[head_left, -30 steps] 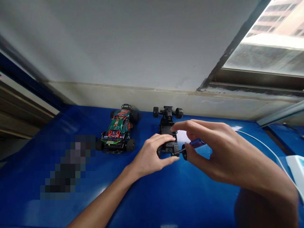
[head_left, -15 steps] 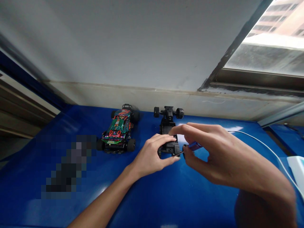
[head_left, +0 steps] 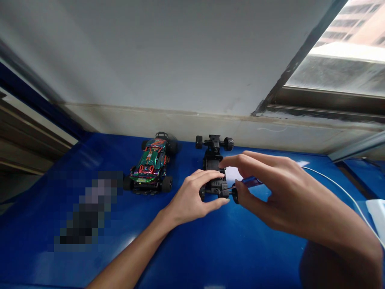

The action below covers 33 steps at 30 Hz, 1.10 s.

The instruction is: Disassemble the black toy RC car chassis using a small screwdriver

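Within the left grip lies the near end of the chassis.

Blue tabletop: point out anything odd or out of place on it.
A blocky, pixelated patch at the left hides whatever lies there. The black chassis under the left hand shows no coloured shell, unlike the green car beside it. I see no spill.

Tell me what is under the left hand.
The left hand spans the near end of the black chassis; part of a wheel shows between thumb and fingers. Whatever the palm and fingers cover cannot be seen.
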Tool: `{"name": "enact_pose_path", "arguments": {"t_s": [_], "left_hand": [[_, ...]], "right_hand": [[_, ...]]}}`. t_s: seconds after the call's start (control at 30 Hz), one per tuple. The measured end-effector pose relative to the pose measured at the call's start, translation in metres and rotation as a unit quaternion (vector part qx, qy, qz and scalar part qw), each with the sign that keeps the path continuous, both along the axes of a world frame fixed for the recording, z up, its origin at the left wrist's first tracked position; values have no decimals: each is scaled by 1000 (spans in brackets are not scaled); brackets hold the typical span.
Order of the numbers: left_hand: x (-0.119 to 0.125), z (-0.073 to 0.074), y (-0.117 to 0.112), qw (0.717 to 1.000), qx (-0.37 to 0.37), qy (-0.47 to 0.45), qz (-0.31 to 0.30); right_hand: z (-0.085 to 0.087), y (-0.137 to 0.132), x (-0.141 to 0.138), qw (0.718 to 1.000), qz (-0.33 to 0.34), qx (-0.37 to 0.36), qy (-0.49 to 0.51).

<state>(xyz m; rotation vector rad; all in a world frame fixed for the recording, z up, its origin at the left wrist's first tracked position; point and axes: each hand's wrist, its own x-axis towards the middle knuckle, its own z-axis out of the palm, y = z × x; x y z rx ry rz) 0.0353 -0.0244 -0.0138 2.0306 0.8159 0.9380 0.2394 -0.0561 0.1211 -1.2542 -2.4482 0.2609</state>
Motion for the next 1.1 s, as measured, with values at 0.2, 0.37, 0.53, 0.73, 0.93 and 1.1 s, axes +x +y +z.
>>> {"name": "enact_pose_path", "arguments": {"t_s": [0.2, 0.37, 0.53, 0.73, 0.93, 1.1], "left_hand": [[-3, 8, 0, 995, 88, -8, 51], [-3, 5, 2, 987, 126, -68, 71], [-5, 7, 4, 979, 132, -122, 97], [-17, 6, 16, 965, 69, -112, 226], [-14, -4, 18, 982, 4, -16, 187], [-7, -8, 12, 988, 25, 25, 148]], "right_hand": [[2, 0, 1, 998, -1, 47, 36], [3, 1, -2, 996, -12, 72, 59], [11, -4, -3, 995, -16, 88, 54], [6, 2, 0, 991, -56, 99, 65], [-14, 20, 8, 999, -51, -2, -20], [-14, 20, 7, 995, -63, -47, -54]]}}
